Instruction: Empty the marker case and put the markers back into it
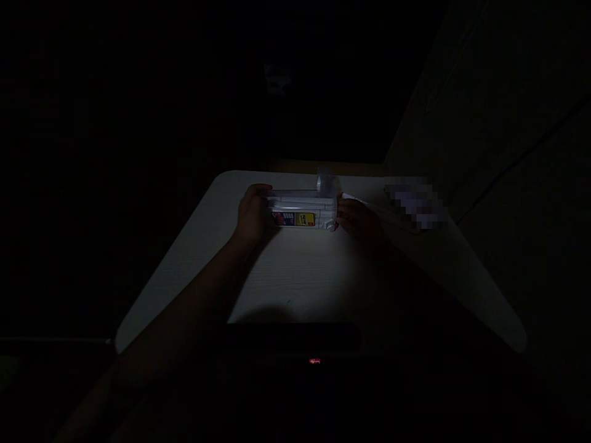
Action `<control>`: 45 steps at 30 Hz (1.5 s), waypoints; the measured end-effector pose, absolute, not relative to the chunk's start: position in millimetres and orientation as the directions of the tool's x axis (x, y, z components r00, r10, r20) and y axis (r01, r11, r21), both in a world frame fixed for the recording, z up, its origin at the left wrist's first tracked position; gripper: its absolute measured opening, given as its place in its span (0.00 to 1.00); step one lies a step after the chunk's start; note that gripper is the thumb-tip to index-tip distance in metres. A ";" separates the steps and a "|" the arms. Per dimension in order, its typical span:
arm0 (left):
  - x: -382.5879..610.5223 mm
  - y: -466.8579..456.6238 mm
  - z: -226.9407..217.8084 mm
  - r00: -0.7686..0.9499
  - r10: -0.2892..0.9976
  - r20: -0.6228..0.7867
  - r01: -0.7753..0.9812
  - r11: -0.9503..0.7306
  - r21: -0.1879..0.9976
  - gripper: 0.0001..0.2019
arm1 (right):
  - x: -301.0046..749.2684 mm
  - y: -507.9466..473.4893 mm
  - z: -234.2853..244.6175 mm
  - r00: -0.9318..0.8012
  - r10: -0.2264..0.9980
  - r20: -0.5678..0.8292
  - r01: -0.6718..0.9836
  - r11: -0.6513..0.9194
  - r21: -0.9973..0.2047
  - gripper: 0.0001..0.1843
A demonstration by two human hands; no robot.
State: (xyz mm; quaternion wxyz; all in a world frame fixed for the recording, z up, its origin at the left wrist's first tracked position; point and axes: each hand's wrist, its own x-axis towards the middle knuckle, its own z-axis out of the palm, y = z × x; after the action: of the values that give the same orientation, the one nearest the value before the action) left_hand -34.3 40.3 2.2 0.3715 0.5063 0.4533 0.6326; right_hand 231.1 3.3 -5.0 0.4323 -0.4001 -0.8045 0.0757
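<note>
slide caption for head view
Left hand and right hand hold a white labelled box by its ends on a pale tabletop.

The left hand (252, 216) and forearm show bare to the elbow; beyond the right hand (357, 221), shadow hides the arm.

One head-worn camera looks forward and down from above the near edge of the bench (295, 277), fairly close; its surroundings seem lost in darkness.

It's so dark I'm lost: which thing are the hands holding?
Find the pale table in the dark room. Near its far edge, the left hand and right hand clasp a white packet's ends. Only it carries a yellow-and-blue label.
</note>
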 end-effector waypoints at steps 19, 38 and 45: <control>-31.7 35.0 8.4 -0.193 0.924 0.330 0.024 -0.332 0.943 0.11 | 231.5 5.3 -7.6 -0.307 0.695 0.650 0.586 0.677 -0.446 0.12; -33.5 36.6 5.4 -0.194 0.917 0.349 0.027 -0.351 0.936 0.08 | 231.8 4.0 -7.0 -0.317 0.710 0.628 0.581 0.669 -0.464 0.12; -33.1 37.3 6.2 -0.215 0.918 0.332 0.018 -0.337 0.941 0.08 | 232.3 5.0 -9.7 -0.315 0.674 0.669 0.572 0.697 -0.432 0.12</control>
State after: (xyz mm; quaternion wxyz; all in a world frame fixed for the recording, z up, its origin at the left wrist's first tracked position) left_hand -33.1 37.3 6.2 0.3549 0.5163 0.4536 0.6338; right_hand 232.3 5.0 -9.7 0.4407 -0.3851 -0.8088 0.0573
